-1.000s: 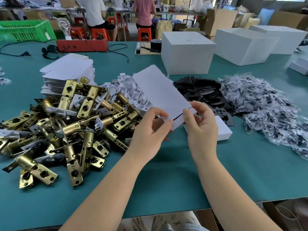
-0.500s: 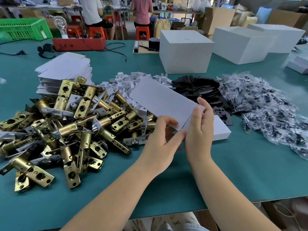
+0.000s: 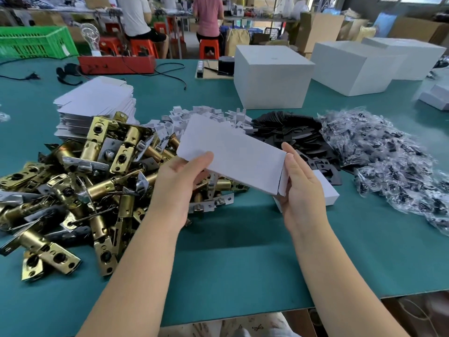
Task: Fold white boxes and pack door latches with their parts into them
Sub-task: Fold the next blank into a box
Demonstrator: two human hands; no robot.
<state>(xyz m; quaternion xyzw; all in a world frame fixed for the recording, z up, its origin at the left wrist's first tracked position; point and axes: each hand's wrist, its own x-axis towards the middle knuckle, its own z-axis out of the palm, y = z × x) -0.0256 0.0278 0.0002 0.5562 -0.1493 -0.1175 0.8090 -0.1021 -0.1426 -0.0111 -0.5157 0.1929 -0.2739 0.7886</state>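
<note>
Orange stools (image 3: 209,48) and cardboard boxes (image 3: 318,30) beyond the green table (image 3: 243,263).

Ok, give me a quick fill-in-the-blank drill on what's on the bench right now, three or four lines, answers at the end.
1. Both hands, the left hand and the right hand, hold one ____ carton above the table.
2. The brass door latches are piled to the person's ____.
3. The table's cover is ____ in colour.
4. The stack of flat cartons lies ____ the latch pile, seen from the person.

Missing words: white; left; green; behind
</note>
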